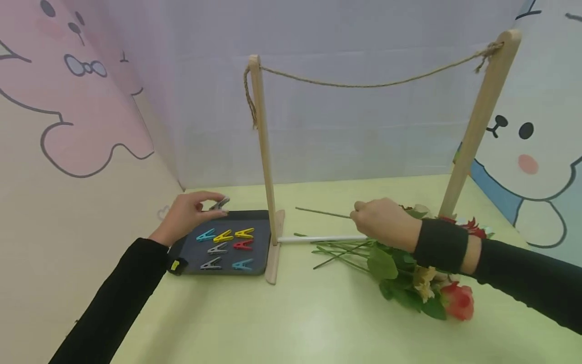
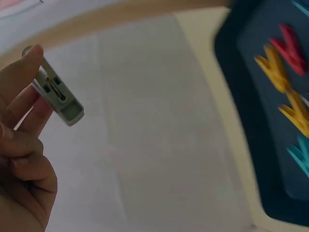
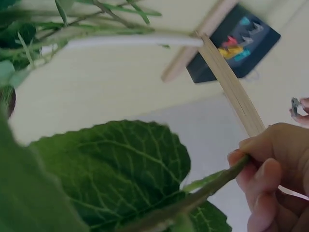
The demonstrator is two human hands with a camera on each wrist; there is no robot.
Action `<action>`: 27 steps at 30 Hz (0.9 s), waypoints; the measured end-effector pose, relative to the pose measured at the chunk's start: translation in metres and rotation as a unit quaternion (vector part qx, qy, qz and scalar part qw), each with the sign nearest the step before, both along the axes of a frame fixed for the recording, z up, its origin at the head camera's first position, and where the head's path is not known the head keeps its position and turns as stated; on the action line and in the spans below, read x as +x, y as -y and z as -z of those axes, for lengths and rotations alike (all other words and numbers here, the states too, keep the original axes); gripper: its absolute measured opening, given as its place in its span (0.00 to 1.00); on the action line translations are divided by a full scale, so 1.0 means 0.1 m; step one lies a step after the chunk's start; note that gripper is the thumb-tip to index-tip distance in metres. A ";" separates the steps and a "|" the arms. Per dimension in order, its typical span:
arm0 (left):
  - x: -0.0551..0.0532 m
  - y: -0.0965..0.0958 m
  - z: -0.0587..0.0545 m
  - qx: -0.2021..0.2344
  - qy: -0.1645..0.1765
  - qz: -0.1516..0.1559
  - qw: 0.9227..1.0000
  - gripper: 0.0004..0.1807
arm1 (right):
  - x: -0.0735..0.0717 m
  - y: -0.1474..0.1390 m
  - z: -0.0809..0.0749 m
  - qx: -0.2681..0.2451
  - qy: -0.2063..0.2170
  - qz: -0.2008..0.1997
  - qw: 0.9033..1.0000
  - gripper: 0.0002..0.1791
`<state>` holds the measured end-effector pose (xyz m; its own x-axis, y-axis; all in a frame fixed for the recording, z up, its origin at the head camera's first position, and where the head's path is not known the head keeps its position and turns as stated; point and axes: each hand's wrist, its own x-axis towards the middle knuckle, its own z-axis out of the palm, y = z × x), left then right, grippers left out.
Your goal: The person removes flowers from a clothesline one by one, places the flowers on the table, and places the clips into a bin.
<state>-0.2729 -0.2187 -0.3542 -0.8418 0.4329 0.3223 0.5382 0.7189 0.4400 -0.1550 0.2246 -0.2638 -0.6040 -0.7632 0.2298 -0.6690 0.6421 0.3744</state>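
Observation:
Between thumb and fingers, my left hand (image 1: 188, 213) pinches a grey clothespin (image 1: 220, 203), raised over the back of the dark tray (image 1: 182, 247). In the left wrist view that clothespin (image 2: 58, 92) is seen close up at the fingertips. My right hand (image 1: 382, 221) grips a flower stem (image 1: 323, 212), whose bare end points left above the other stems. The right wrist view shows the held stem (image 3: 207, 191) pinched by the fingers, with a broad green leaf (image 3: 116, 169) on it. Its bloom cannot be told apart from the bunch below.
Several blue, yellow, red and grey clothespins (image 1: 223, 236) lie on the tray. A wooden frame (image 1: 265, 156) stands beside it, a twine rope (image 1: 364, 86) sagging between its posts. A bunch of flowers (image 1: 456, 302) lies at the right post's foot, over the frame's white rod (image 1: 318, 239).

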 end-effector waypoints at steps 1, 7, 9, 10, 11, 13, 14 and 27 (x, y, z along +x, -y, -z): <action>-0.02 0.14 0.15 -0.017 0.027 0.002 0.999 0.23 | -0.01 0.01 0.05 0.010 0.015 0.003 1.000 0.05; 0.19 0.37 0.40 -0.131 0.106 -0.020 0.985 0.23 | -0.11 0.04 0.40 0.058 0.063 0.001 0.996 0.04; 0.18 0.39 0.44 -0.171 0.125 -0.046 0.976 0.23 | -0.16 0.06 0.51 0.066 0.065 -0.007 0.996 0.05; 0.19 0.39 0.44 -0.184 0.142 -0.059 0.971 0.22 | -0.18 0.07 0.55 0.071 0.065 -0.009 0.995 0.05; 0.22 0.37 0.39 -0.192 0.164 -0.070 0.965 0.22 | -0.20 0.08 0.58 0.075 0.064 -0.010 0.995 0.05; 0.22 0.34 0.37 -0.206 0.200 -0.096 0.953 0.21 | -0.24 0.10 0.65 0.078 0.066 -0.010 0.995 0.05; 0.20 0.34 0.40 -0.210 0.211 -0.103 0.949 0.21 | -0.26 0.11 0.68 0.080 0.068 -0.010 0.994 0.05; 0.16 0.29 0.58 -0.221 0.271 -0.132 0.928 0.15 | -0.42 0.22 0.99 0.105 0.082 -0.034 0.991 0.09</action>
<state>-0.2568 -0.2474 -0.4118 -0.9243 0.1775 -0.3379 0.1035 0.9687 0.2258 -0.1966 0.2028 -0.3627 -0.5664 -0.8234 -0.0354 -0.7704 0.5138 0.3775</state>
